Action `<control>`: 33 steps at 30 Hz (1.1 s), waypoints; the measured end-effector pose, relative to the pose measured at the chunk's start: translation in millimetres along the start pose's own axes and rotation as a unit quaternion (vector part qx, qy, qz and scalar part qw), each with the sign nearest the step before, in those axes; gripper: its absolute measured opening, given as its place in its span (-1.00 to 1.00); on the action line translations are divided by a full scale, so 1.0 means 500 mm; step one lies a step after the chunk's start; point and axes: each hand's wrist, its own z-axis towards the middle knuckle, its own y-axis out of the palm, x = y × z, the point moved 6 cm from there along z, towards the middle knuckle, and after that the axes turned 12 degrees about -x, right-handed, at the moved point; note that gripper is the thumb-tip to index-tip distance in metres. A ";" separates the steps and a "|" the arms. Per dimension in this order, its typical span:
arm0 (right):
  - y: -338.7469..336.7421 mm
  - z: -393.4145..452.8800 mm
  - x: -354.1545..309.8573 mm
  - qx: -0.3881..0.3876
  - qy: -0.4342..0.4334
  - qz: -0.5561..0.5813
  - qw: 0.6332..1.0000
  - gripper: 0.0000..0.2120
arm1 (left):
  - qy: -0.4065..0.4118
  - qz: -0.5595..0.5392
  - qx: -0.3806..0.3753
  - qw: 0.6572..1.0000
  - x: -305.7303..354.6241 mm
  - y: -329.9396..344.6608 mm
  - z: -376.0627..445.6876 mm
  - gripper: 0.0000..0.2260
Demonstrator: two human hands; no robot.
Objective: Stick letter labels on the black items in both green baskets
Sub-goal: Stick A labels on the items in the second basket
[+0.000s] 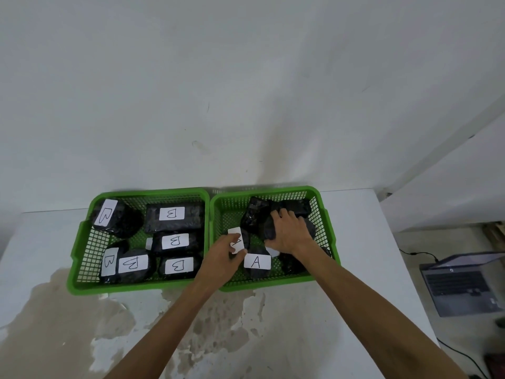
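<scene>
White desk (pixel 355 269) carries both baskets; my left fingers (pixel 232 239) pinch an A label (pixel 237 240), my right hand (pixel 287 233) grips an unlabelled black item (pixel 270 228) just beside. Next: press it flat.

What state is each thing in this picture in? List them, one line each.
Left basket: full, six black items labelled B.
Right basket: partly labelled.
Front item: labelled A.
Rear items: no labels visible.
Left hand: pinching an A label.
Right hand: gripping a black item.
Laptop: open.
</scene>
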 end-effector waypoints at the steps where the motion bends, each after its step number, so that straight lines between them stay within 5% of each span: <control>1: -0.015 -0.015 0.002 0.020 -0.004 0.019 1.000 -0.18 | -0.001 -0.008 -0.002 1.000 0.000 -0.002 0.003 -0.57; 4: -0.066 -0.075 0.013 0.076 -0.031 0.161 0.983 -0.20 | 0.001 -0.056 -0.009 0.998 0.017 -0.013 0.011 -0.52; 7: -0.111 -0.142 0.022 0.114 -0.083 0.361 0.922 -0.31 | -0.012 -0.211 -0.036 0.977 0.054 -0.023 0.017 -0.59; 13: -0.104 -0.198 0.020 0.098 -0.126 0.522 0.838 -0.26 | -0.084 -0.520 -0.107 0.843 0.146 -0.025 0.027 -0.70; 21: -0.110 -0.220 0.014 0.081 -0.148 0.540 0.824 -0.29 | -0.009 -0.514 -0.049 0.856 0.171 -0.063 0.011 -0.73; 27: -0.112 -0.223 0.005 0.083 -0.148 0.626 0.761 -0.59 | 0.075 -0.423 0.008 0.903 0.188 -0.091 -0.002 -0.76; 33: -0.081 -0.205 0.010 0.098 -0.123 0.631 0.760 -0.61 | 0.077 -0.386 0.013 0.919 0.171 -0.099 0.023 -0.68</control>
